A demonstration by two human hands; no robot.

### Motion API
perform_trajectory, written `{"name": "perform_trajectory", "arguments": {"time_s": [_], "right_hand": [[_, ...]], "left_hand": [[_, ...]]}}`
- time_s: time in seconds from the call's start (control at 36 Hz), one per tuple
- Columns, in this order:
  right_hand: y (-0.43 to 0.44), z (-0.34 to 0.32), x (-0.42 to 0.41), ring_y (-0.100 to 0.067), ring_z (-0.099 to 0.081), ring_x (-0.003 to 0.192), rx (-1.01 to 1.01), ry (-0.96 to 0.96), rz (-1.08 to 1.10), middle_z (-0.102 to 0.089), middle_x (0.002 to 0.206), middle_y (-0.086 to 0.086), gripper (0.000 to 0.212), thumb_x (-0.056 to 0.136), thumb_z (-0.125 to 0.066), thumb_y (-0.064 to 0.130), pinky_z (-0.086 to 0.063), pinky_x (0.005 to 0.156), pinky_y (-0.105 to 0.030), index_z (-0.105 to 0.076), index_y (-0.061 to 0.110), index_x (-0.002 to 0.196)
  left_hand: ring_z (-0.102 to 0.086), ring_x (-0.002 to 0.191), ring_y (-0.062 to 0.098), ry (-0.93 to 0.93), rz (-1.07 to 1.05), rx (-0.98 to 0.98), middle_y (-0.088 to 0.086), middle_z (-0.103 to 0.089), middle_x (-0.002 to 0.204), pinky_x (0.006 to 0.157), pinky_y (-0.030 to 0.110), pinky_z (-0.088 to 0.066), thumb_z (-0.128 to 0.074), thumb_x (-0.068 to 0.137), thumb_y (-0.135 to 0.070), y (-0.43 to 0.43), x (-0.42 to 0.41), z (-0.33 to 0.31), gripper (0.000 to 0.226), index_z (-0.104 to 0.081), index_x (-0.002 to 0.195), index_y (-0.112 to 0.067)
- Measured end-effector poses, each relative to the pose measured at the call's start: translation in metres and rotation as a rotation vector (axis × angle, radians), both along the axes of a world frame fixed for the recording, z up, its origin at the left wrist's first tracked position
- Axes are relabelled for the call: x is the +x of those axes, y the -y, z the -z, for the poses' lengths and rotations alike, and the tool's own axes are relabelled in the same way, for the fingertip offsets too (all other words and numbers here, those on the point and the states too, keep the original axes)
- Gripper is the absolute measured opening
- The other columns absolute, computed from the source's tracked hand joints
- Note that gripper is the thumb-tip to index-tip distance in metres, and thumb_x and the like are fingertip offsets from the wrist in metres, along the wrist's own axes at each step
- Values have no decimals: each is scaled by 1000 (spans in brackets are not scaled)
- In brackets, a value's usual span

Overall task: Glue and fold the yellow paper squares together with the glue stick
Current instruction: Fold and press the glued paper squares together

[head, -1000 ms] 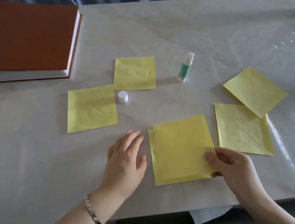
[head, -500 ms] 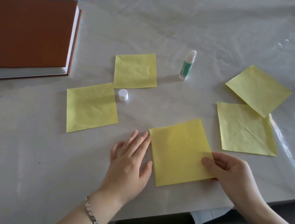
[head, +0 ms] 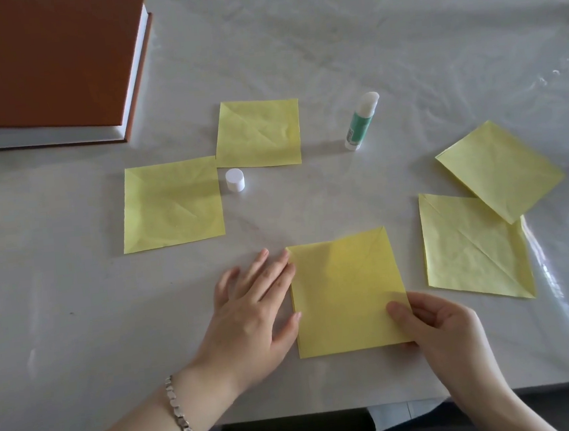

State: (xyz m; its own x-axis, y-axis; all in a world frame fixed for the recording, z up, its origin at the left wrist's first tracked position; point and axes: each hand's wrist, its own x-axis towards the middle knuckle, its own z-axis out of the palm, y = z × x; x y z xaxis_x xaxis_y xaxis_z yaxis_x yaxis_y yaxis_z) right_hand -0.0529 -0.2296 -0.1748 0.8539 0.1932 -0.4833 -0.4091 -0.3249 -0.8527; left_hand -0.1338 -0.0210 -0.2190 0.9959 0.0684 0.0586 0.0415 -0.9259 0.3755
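A stacked pair of yellow paper squares (head: 346, 292) lies flat near the table's front edge. My left hand (head: 253, 310) rests flat beside it, fingertips touching its left edge. My right hand (head: 437, 325) pinches its lower right corner, thumb on top. Other yellow squares lie around: one at the left (head: 172, 204), one behind it (head: 258, 133), and two overlapping at the right (head: 475, 246) (head: 499, 170). The uncapped green glue stick (head: 360, 122) stands upright behind the middle. Its white cap (head: 235, 180) sits between the two left squares.
A thick orange-covered book (head: 46, 64) lies at the far left corner. The white table (head: 399, 50) is covered in wrinkled clear plastic. Its front edge runs just below my wrists.
The upper square slid left and now lies lined up over the lower one. My left hand moved right until its fingers met the stack's left edge. My right hand kept its grip on the corner.
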Motion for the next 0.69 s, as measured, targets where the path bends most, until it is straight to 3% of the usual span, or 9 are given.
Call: {"name": "perform_trajectory", "arguments": {"time_s": [0.69], "right_hand": [[-1,1,0,2,-65,64,-14,7,-13,-72,72,13,14,83,-64,10,-44,52,-5,-69,23,81]], "left_hand": [[-32,134,18,-25,9,8,1,-45,143,102,43,-23,-41,86,-41,-1,0,0,54,-54,128,-10]]}}
